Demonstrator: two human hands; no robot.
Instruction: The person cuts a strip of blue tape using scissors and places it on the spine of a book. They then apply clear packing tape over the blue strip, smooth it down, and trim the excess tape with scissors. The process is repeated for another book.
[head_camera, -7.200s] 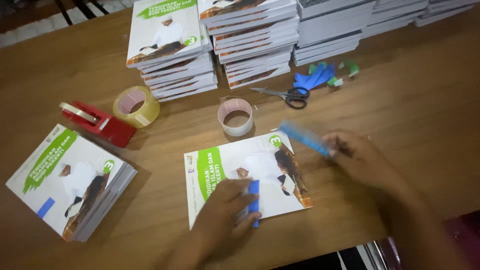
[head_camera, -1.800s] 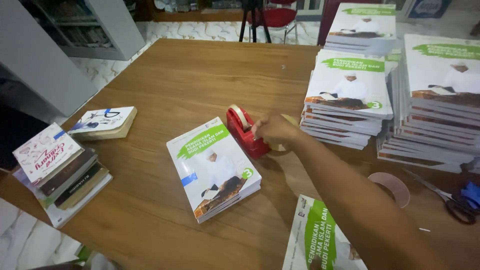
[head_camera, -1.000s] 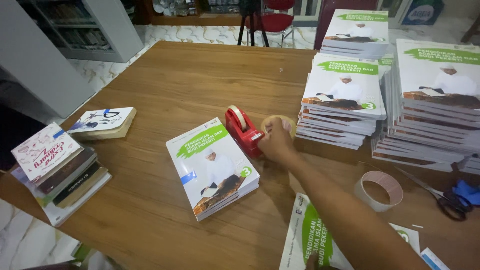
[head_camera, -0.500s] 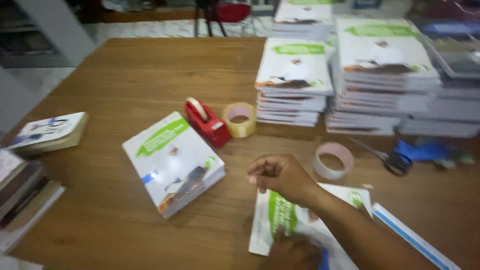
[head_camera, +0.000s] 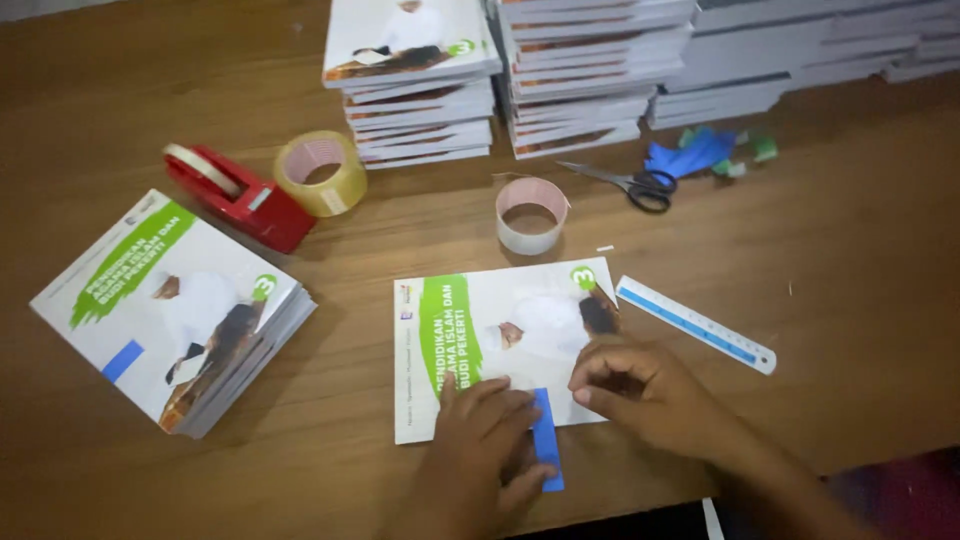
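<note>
The blue strip (head_camera: 545, 440) lies along the near edge of a thin white-and-green book (head_camera: 500, 340) that rests flat on the wooden counter (head_camera: 850, 280), its lower end sticking out past the cover. The left hand (head_camera: 485, 450) presses flat on it, fingers spread in an open grip, not clasping anything. The right hand (head_camera: 640, 390) sits just beside, fingers curled down onto the cover in a loose, half-closed grip with nothing visibly pinched. Just right of the book a white ruler with a blue band (head_camera: 695, 324) lies at a slant. Beyond the book stands a small roll of clear tape (head_camera: 531, 214), and further left a larger yellowish roll (head_camera: 320, 172) touching a red tape dispenser (head_camera: 235, 195). A stack of the same books (head_camera: 170, 310) sits well to the left. Scissors (head_camera: 620, 182) and blue scraps (head_camera: 690, 155) lie before tall book piles (head_camera: 560, 70) along the far side.
</note>
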